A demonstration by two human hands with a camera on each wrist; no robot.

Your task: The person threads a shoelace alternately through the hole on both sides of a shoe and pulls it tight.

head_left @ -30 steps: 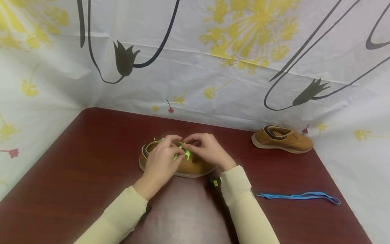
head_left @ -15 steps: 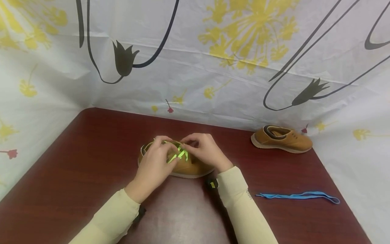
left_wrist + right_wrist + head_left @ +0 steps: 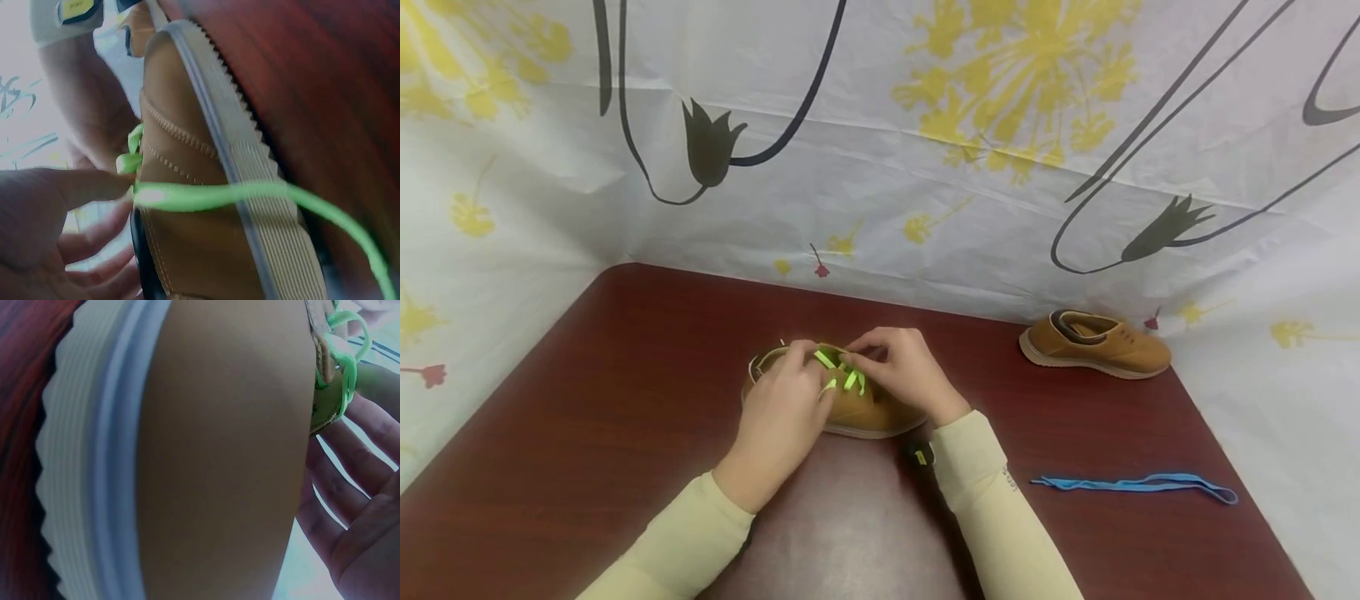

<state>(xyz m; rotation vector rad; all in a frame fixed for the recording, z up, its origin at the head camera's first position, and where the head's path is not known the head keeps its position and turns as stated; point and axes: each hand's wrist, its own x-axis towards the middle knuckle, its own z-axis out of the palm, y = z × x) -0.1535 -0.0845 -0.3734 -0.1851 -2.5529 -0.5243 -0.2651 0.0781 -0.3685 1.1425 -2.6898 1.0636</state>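
A tan lace-up shoe (image 3: 865, 419) stands on the table with its toe to the right. Bright green shoelace (image 3: 852, 381) runs through its eyelets, with short loops over the front. My left hand (image 3: 786, 417) is over the near side of the opening, thumb and finger pinching the lace. In the left wrist view, a strand of the green shoelace (image 3: 206, 196) trails from those fingertips down over the sole. My right hand (image 3: 913, 371) reaches over the front of the shoe and pinches the lace at the eyelets; in the right wrist view, its other fingers (image 3: 340, 478) are spread beyond the shoe.
A second tan shoe (image 3: 1093, 343), without a lace, stands at the back right of the dark red table (image 3: 587, 433). A folded blue shoelace (image 3: 1135, 482) lies at the right. Patterned white sheeting (image 3: 850, 183) surrounds the table's back and sides.
My left hand has drawn back to the left from the right fingers, and more of the green lace shows between them. The right hand stays almost in place at the eyelets.
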